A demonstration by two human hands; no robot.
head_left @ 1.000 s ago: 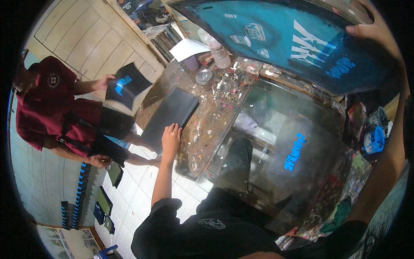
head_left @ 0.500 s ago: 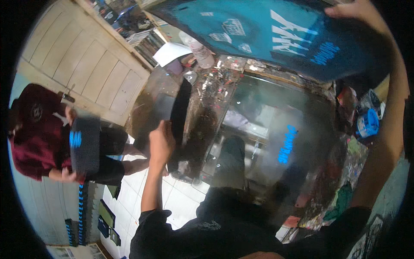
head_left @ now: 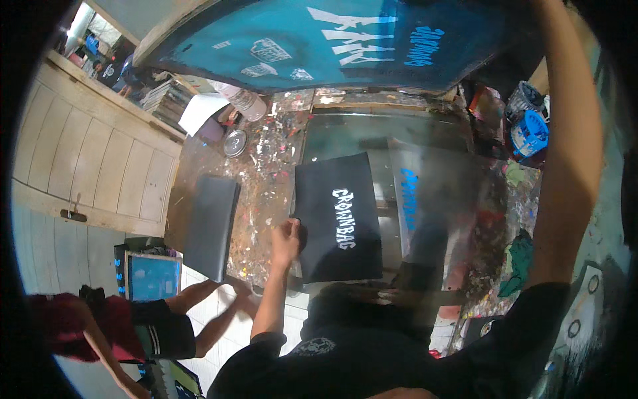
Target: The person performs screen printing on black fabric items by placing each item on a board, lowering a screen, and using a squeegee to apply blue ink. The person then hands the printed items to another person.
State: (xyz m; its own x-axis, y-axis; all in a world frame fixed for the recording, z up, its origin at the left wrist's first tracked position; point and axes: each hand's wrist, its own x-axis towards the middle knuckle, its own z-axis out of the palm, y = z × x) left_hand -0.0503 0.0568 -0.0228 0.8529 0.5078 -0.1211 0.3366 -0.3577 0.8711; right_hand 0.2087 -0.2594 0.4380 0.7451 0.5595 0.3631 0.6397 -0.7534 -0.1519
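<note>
My left hand is closed on the left edge of a black fabric sheet, pinching it between the fingers. White lettering is printed on the sheet, which lies on a glass-topped printing table. My right forearm reaches to the top edge of the picture, and the hand itself is cut off there. Near that arm's end, a dark-framed printing screen with blue-green mesh stands tilted up behind the glass. To the right of the sheet, a clear film with blue lettering covers part of the glass.
A stack of black sheets lies left on the paint-spotted bench. A plastic bottle and a round lid stand behind it. Blue tub and green cloth are right. A person in maroon is at lower left.
My left hand has brought the black sheet rightward onto the glass. My right hand, earlier gripping the screen's edge, has left the picture. The view has turned, and the other person appears lower.
</note>
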